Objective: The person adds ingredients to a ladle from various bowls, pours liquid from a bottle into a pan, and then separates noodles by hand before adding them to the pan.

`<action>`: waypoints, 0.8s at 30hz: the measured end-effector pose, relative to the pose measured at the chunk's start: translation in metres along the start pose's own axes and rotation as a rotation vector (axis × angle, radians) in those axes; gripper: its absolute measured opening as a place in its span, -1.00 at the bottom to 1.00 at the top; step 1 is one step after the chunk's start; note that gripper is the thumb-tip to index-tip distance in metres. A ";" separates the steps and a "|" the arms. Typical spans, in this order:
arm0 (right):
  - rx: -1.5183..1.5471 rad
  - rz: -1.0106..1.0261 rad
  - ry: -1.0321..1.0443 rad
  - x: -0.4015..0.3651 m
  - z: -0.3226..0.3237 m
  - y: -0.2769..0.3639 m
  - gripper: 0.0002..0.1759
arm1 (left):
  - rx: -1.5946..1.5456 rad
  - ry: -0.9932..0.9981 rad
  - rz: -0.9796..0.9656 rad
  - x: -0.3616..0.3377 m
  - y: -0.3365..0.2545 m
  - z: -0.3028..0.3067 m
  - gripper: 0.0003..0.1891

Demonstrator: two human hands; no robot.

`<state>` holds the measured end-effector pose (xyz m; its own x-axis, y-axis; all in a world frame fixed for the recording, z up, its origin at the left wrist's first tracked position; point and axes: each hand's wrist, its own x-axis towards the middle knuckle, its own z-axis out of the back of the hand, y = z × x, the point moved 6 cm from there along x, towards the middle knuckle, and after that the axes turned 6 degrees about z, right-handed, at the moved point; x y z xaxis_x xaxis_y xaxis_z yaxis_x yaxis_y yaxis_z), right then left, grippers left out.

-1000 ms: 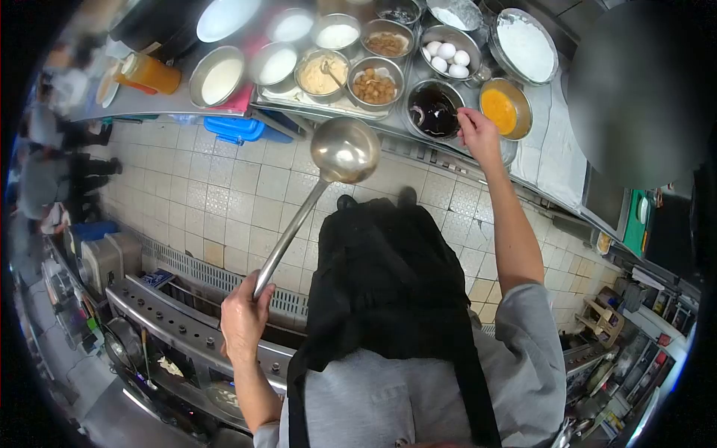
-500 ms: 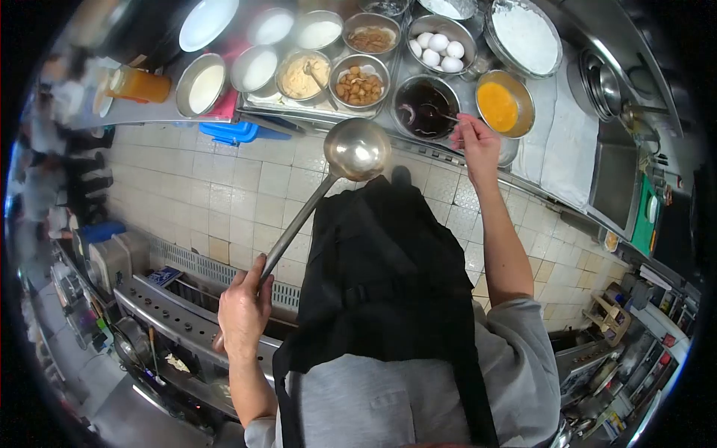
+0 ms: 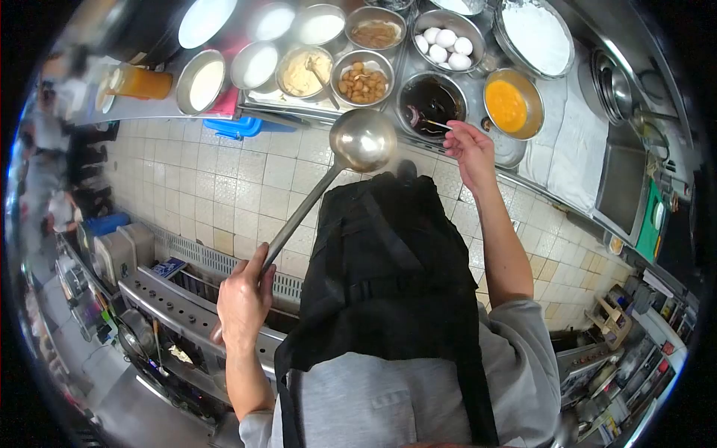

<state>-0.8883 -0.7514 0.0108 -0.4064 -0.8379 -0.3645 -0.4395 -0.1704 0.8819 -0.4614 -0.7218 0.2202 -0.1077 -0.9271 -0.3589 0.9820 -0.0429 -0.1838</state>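
Observation:
My left hand (image 3: 245, 305) is wrapped round the long handle of a large metal ladle (image 3: 364, 140). The ladle's round bowl hangs over the floor just short of the counter, and nothing shows in it. Between the fingertips of my right hand (image 3: 472, 153) is the thin handle of a spoon (image 3: 438, 124). That spoon's far end lies inside a metal bowl of dark sauce (image 3: 441, 91), by its near left side. Right of it sits a bowl of orange-yellow liquid (image 3: 506, 104), and behind is a bowl of white eggs (image 3: 446, 46).
Along the counter stand bowls of brown chunks (image 3: 364, 84), pale yellow paste with a spoon (image 3: 302, 73) and white powder (image 3: 533, 36). A sink (image 3: 624, 179) lies at the right. Behind me runs a metal cooking range (image 3: 179, 306); a blue bin (image 3: 237, 128) sits under the counter.
My right hand has drawn slightly back toward me and left, and more of the spoon handle shows above the sauce. The ladle has shifted slightly forward, still in my left hand.

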 end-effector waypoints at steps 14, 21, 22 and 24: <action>0.185 0.069 -0.020 -0.012 -0.005 0.013 -0.75 | -0.037 0.052 0.061 0.010 -0.005 0.000 -0.60; -0.393 0.223 0.269 -0.041 -0.076 0.014 -0.74 | -0.031 0.088 0.080 0.005 0.001 0.002 -0.60; -0.516 0.344 0.373 -0.049 -0.090 0.018 -0.73 | -0.039 0.082 0.074 0.004 0.002 0.003 -0.60; -0.543 0.379 0.386 -0.057 -0.095 0.012 -0.74 | -0.041 0.078 0.071 0.004 0.004 0.002 -0.60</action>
<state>-0.7948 -0.7551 0.0708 -0.0987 -0.9945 0.0344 0.1700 0.0173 0.9853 -0.4577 -0.7261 0.2200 -0.0510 -0.8954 -0.4423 0.9806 0.0390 -0.1920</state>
